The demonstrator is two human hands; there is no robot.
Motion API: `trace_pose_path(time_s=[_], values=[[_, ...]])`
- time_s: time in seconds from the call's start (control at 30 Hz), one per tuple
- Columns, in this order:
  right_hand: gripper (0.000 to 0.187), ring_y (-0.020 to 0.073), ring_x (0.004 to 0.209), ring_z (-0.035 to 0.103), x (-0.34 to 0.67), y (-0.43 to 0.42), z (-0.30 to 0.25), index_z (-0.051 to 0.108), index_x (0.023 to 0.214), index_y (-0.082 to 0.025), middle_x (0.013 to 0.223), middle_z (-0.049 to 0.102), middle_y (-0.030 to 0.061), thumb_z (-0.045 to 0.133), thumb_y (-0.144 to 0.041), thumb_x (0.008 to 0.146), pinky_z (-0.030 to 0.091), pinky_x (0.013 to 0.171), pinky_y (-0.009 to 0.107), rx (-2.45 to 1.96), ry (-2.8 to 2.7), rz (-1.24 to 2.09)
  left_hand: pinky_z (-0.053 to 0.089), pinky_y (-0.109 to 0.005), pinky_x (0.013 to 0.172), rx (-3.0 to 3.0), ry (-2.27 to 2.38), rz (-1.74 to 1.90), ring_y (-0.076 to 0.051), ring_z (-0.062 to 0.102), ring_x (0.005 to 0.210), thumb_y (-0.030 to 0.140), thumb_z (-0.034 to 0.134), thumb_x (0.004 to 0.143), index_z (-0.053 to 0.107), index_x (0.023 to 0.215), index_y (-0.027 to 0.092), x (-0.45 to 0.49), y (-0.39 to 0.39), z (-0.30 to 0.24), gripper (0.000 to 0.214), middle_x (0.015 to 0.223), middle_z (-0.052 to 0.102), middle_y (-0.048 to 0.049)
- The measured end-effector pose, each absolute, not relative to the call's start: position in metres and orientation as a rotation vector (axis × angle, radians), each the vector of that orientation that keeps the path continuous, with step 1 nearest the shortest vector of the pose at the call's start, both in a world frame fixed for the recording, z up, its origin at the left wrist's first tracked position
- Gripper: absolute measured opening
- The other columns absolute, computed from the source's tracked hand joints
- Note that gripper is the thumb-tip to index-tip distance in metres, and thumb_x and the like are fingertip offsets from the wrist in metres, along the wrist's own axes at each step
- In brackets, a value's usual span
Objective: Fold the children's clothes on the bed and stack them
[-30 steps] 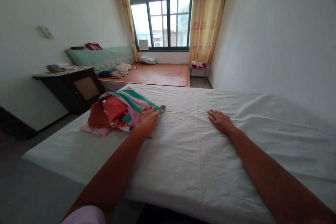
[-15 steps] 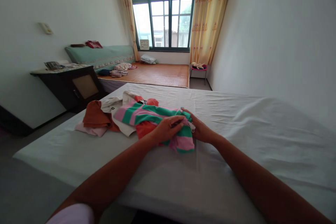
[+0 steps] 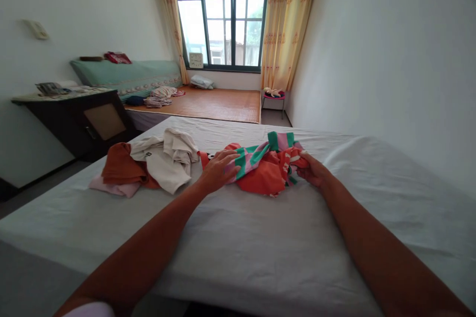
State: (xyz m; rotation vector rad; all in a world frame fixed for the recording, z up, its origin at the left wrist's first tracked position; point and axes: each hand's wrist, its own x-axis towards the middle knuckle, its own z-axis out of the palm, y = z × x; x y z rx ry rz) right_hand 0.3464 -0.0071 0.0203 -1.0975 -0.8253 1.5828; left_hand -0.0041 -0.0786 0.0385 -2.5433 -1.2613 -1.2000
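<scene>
A garment with green and pink stripes and an orange-red part [image 3: 266, 168] lies bunched on the white bed sheet [image 3: 260, 252]. My left hand [image 3: 217, 171] rests on its left end, fingers curled over the cloth. My right hand [image 3: 312, 169] grips its right end, fingers closed on the fabric. To the left lies a small pile: a cream garment [image 3: 165, 158], a rust-orange one [image 3: 121, 171] and a pale pink one [image 3: 111, 189] underneath.
A dark wooden cabinet [image 3: 82, 121] stands left of the bed. Beyond is a second bed with a woven mat [image 3: 211, 104], clothes and a green headboard cushion [image 3: 126, 73]. A small pink stool [image 3: 273, 96] stands under the window curtain. A white wall runs along the right.
The striped garment has been pulled rightward off the pile and is now stretched between both hands. The cream garment beneath is uncovered. The right hand moved from the bare sheet to the garment.
</scene>
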Motion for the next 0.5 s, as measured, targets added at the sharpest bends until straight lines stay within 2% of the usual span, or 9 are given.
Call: trace_pose_path(time_s=[0.1, 0.17, 0.23, 0.3, 0.37, 0.5], values=[[0.020, 0.0148, 0.067, 0.069, 0.341, -0.017, 0.028, 0.065, 0.099, -0.021, 0.082, 0.073, 0.0015, 0.061, -0.033, 0.083, 0.057, 0.055, 0.023, -0.918, -0.967, 1.713, 0.033, -0.045, 0.110, -2.737, -1.133, -0.909, -0.029, 0.039, 0.133, 0.054, 0.066, 0.078, 0.050, 0.135, 0.025, 0.008, -0.083, 0.027, 0.066, 0.142, 0.046, -0.0106], [0.028, 0.0185, 0.079, 0.070, 0.336, -0.022, 0.033, 0.066, 0.102, -0.020, 0.091, 0.074, 0.0041, 0.061, -0.040, 0.083, 0.058, 0.066, 0.029, -0.862, -1.065, 1.797, 0.027, -0.047, 0.113, -2.775, -1.065, -0.783, -0.031, 0.031, 0.137, 0.058, 0.068, 0.073, 0.044, 0.141, 0.026, 0.020, -0.088, 0.023, 0.079, 0.148, 0.039, -0.0112], [0.035, 0.0203, 0.083, 0.070, 0.334, -0.025, 0.036, 0.068, 0.100, -0.018, 0.094, 0.074, 0.0060, 0.062, -0.048, 0.082, 0.058, 0.073, 0.032, -0.872, -1.189, 1.857, 0.021, -0.048, 0.115, -2.749, -1.033, -0.701, -0.031, 0.027, 0.139, 0.051, 0.068, 0.076, 0.046, 0.139, 0.028, 0.032, -0.092, 0.021, 0.070, 0.150, 0.035, -0.0093], [0.037, 0.0197, 0.082, 0.069, 0.334, -0.025, 0.035, 0.069, 0.097, -0.017, 0.092, 0.074, 0.0056, 0.067, -0.049, 0.078, 0.056, 0.075, 0.031, -0.918, -1.333, 1.820, 0.015, -0.049, 0.116, -2.699, -1.026, -0.652, -0.030, 0.027, 0.139, 0.040, 0.065, 0.081, 0.059, 0.126, 0.031, 0.040, -0.092, 0.022, 0.046, 0.148, 0.039, -0.0064], [0.033, 0.0178, 0.074, 0.068, 0.337, -0.022, 0.032, 0.069, 0.091, -0.016, 0.083, 0.073, 0.0037, 0.072, -0.044, 0.074, 0.056, 0.070, 0.028, -0.986, -1.428, 1.671, 0.014, -0.049, 0.116, -2.642, -1.049, -0.660, -0.029, 0.028, 0.139, 0.033, 0.062, 0.083, 0.067, 0.111, 0.029, 0.041, -0.091, 0.025, 0.028, 0.144, 0.044, -0.0057], [0.021, 0.0158, 0.060, 0.063, 0.354, -0.003, 0.024, 0.065, 0.083, -0.018, 0.069, 0.068, -0.0007, 0.069, -0.037, 0.074, 0.056, 0.058, 0.029, -1.057, -1.098, 1.307, 0.023, -0.048, 0.113, -2.442, -1.269, -0.943, -0.029, 0.031, 0.137, 0.030, 0.059, 0.084, 0.067, 0.106, 0.024, 0.021, -0.083, 0.034, 0.024, 0.140, 0.047, -0.0078]])
